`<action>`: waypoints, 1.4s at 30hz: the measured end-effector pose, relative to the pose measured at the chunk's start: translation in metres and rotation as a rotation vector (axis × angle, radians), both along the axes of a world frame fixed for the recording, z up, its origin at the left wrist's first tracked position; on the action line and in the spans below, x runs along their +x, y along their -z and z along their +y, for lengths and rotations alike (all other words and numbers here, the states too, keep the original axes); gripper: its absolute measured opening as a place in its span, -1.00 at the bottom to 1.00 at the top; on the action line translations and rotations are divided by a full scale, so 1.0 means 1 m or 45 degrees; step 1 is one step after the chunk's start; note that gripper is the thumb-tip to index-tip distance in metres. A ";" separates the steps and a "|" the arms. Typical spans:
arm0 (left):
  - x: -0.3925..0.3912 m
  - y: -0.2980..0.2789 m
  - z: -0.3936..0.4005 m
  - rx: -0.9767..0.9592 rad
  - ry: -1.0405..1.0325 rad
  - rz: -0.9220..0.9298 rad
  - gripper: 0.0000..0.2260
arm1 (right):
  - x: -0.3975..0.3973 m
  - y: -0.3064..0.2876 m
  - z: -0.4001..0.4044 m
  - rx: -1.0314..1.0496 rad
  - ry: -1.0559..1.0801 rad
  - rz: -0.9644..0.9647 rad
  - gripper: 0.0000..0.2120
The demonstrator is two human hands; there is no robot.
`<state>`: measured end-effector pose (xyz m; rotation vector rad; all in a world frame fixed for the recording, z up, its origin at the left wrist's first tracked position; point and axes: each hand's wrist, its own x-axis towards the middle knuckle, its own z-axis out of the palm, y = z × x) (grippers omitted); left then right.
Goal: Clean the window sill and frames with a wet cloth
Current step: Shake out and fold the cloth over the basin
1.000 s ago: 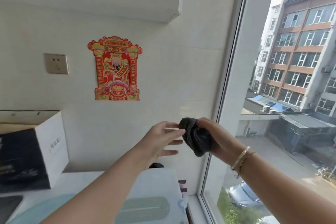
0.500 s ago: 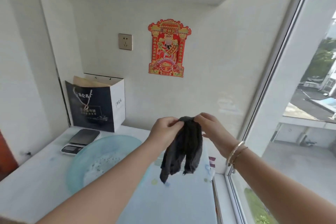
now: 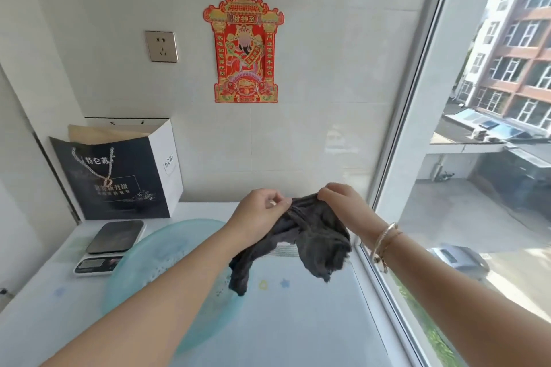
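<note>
Bright daylight from window; edges distorted.

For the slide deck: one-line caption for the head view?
Both hands, left hand and right hand, spread a dark cloth beside the window frame.

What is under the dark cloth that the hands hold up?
Under the dark cloth lie the pale counter and the blue basin's rim. The basin's right edge is hidden.
</note>
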<state>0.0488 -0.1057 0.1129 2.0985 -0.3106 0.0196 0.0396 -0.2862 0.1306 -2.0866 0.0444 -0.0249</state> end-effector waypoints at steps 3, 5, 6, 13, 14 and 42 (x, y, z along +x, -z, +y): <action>0.018 0.011 0.004 0.087 0.029 -0.063 -0.72 | 0.002 0.011 -0.001 0.279 -0.048 0.119 -0.82; 0.027 0.020 0.002 0.071 0.019 -0.066 -0.78 | 0.002 0.016 -0.003 0.476 -0.074 0.173 -0.80; 0.029 0.025 0.000 0.061 0.003 -0.046 -0.84 | 0.002 0.019 -0.003 0.491 -0.080 0.170 -0.80; 0.019 0.061 -0.030 -0.409 0.084 0.914 -0.59 | 0.017 0.041 -0.004 -0.121 -0.118 0.049 -0.88; 0.019 0.065 -0.034 -0.530 0.143 0.995 -0.64 | 0.019 0.044 -0.004 -0.156 -0.100 0.042 -0.90; 0.036 0.113 -0.031 -1.011 -0.154 0.997 -0.74 | 0.048 0.101 -0.043 0.328 0.141 0.159 -0.68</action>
